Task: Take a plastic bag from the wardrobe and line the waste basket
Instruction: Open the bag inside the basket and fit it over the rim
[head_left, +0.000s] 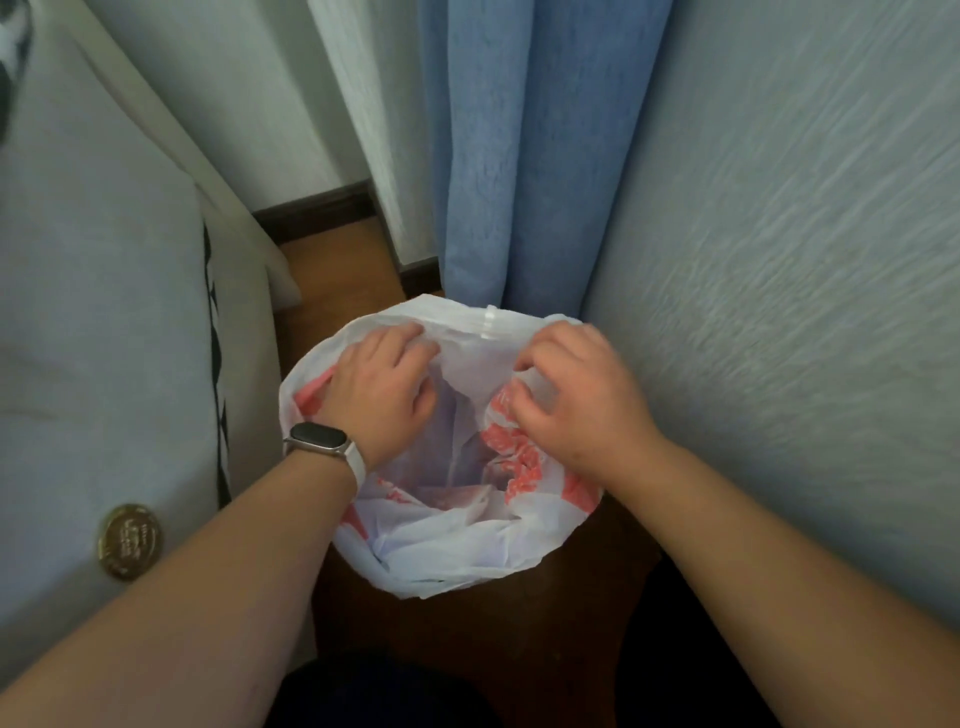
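A white plastic bag (441, 551) with red print lies spread open over a round waste basket, whose own body is fully hidden by the bag. My left hand (382, 392), with a watch on its wrist, rests on the bag's far-left rim, fingers curled over the plastic. At the far-right rim my right hand (571, 397) pinches a fold of the bag with bent fingers. The bag's mouth hangs open between both hands, sagging down into the basket.
The basket stands on a brown wooden floor (337, 270) in a narrow gap. A bed with grey bedding (104, 338) and a gold round tag (130, 540) is at the left. A wall (779, 312) is close on the right, blue curtains (519, 156) behind.
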